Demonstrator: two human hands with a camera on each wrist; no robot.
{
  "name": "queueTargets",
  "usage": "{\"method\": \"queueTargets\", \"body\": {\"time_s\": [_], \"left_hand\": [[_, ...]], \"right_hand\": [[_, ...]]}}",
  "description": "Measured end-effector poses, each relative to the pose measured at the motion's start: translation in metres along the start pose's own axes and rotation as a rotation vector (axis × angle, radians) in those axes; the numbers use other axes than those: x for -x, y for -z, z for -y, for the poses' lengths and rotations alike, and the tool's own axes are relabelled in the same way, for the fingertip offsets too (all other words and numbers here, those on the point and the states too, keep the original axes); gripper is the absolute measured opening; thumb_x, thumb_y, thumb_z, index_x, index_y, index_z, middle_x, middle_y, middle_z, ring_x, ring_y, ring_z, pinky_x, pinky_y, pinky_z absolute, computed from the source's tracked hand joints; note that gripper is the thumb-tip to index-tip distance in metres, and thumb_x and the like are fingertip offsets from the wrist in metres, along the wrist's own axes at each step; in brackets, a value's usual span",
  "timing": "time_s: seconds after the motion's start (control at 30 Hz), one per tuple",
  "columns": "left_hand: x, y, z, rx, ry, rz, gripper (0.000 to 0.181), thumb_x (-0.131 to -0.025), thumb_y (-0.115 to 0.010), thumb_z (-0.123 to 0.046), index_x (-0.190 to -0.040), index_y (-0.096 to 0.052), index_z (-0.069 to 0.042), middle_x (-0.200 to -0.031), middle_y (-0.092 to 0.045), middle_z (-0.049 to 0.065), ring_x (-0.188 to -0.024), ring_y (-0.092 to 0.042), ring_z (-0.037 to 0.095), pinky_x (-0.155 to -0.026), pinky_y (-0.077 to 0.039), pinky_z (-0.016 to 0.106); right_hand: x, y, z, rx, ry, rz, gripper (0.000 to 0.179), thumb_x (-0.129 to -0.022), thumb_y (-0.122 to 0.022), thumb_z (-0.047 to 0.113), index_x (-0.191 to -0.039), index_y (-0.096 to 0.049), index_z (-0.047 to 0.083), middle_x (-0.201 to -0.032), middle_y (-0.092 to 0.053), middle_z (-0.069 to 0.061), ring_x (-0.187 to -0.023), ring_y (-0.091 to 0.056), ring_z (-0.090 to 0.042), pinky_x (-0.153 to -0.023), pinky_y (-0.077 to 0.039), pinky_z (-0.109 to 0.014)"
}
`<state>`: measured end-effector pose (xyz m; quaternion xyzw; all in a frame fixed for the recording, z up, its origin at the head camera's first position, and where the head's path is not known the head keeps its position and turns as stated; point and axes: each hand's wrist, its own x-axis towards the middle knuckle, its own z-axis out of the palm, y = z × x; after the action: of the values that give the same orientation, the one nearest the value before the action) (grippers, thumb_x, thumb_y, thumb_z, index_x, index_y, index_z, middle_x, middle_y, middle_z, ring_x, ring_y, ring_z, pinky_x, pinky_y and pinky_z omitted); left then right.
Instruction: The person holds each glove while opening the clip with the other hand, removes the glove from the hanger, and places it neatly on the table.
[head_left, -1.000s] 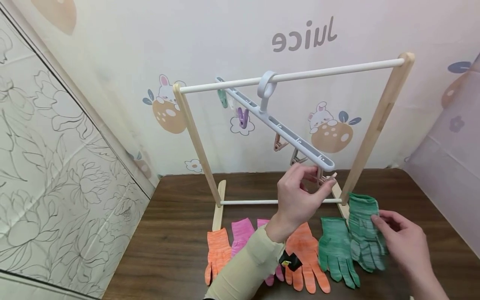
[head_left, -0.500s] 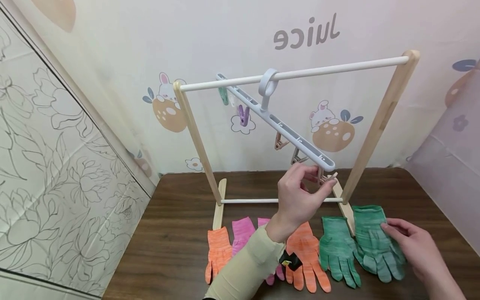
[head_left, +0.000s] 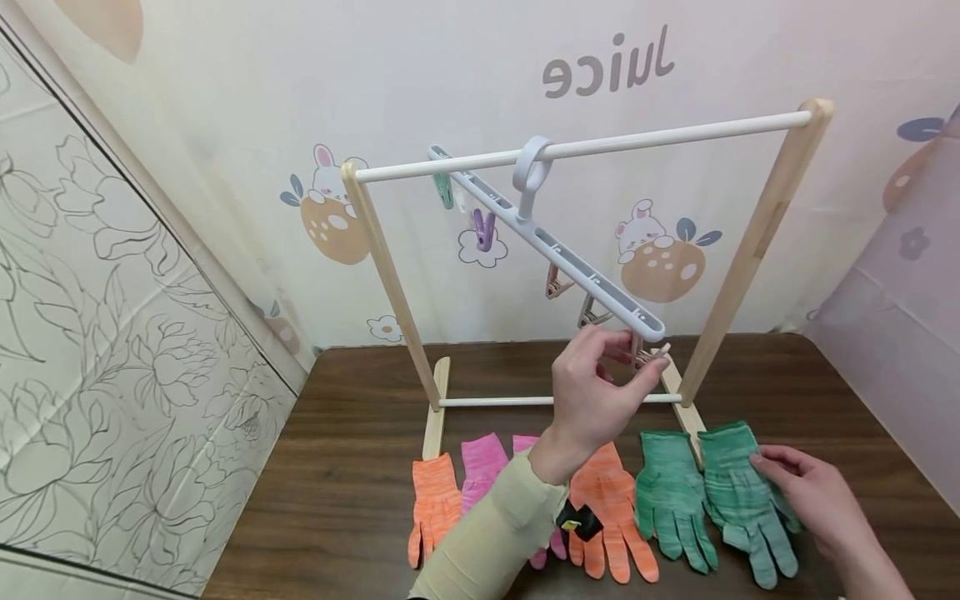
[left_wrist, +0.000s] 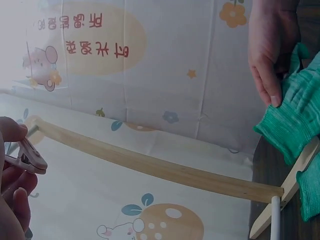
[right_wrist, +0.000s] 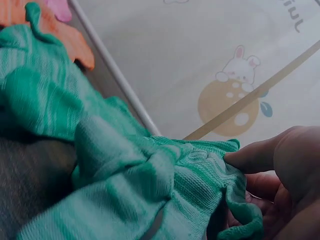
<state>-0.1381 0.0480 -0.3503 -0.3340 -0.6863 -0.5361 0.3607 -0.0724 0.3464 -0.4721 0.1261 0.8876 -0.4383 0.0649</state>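
My left hand (head_left: pixel 596 387) pinches a pale pink clothespin (left_wrist: pixel 32 159) under the near end of the light blue clip hanger (head_left: pixel 558 250). The clothespin's handles are squeezed between thumb and fingers. The hanger hooks over the white top rail (head_left: pixel 675 138) of a wooden stand. At the right, my right hand (head_left: pixel 813 504) pinches the edge of a green glove (head_left: pixel 738 479) between thumb and fingers; in the right wrist view this glove (right_wrist: pixel 150 185) looks bunched near the fingertips. Beside it lies another green glove (head_left: pixel 671 492).
More clips, among them a purple clip (head_left: pixel 483 231) and a green clip (head_left: pixel 443 191), hang farther along. Orange gloves (head_left: pixel 611 500) and pink gloves (head_left: pixel 482 462) lie in a row on the brown table (head_left: pixel 315 467), partly behind my left forearm. The stand's wooden posts (head_left: pixel 765 225) rise on both sides.
My right hand has lowered the green glove towards the table, moving first right, then slightly back left. The left hand keeps its pinch on the clothespin in the same place.
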Motion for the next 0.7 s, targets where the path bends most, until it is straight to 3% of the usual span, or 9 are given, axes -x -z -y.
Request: {"method": "queueTargets", "body": {"time_s": [0.07,0.17,0.3,0.7], "left_hand": [[-0.0002,0.0005,-0.0005,-0.002,0.001,0.001,0.028,-0.081,-0.083,-0.014,-0.102,-0.066,-0.006,-0.092,-0.064,0.002,-0.079,-0.064,0.002,-0.056,-0.046,0.01],[-0.0003,0.0012,-0.0013,-0.007,0.004,0.004,0.028,-0.081,-0.082,-0.014,-0.102,-0.065,-0.007,-0.091,-0.064,0.002,-0.079,-0.064,0.001,-0.056,-0.046,0.011],[-0.0002,0.0015,-0.0018,-0.01,0.005,0.004,0.028,-0.081,-0.083,-0.015,-0.102,-0.065,-0.007,-0.092,-0.064,0.001,-0.079,-0.064,0.001,-0.056,-0.046,0.011],[0.0001,0.0017,-0.0008,0.011,-0.007,0.005,0.03,-0.081,-0.083,-0.013,-0.104,-0.065,-0.006,-0.093,-0.064,0.003,-0.079,-0.065,0.002,-0.055,-0.048,0.014]], "right_hand": [[-0.0019,-0.0024,-0.0012,0.006,-0.006,-0.009,0.069,-0.103,-0.047,0.046,-0.136,-0.047,-0.014,-0.131,-0.052,-0.035,-0.105,-0.056,-0.027,-0.072,-0.049,-0.03],[-0.004,-0.0046,-0.0024,0.004,-0.032,-0.003,0.071,-0.103,-0.044,0.047,-0.138,-0.044,-0.015,-0.135,-0.048,-0.038,-0.118,-0.048,-0.05,-0.08,-0.049,-0.045],[-0.0039,-0.006,-0.0023,0.021,-0.06,-0.006,0.072,-0.104,-0.042,0.046,-0.141,-0.04,-0.015,-0.137,-0.046,-0.038,-0.122,-0.043,-0.056,-0.086,-0.046,-0.056],[-0.0043,-0.0058,-0.001,0.088,-0.108,-0.027,0.074,-0.102,-0.038,0.054,-0.148,-0.038,-0.005,-0.146,-0.035,-0.037,-0.125,-0.037,-0.058,-0.089,-0.038,-0.063]]}}
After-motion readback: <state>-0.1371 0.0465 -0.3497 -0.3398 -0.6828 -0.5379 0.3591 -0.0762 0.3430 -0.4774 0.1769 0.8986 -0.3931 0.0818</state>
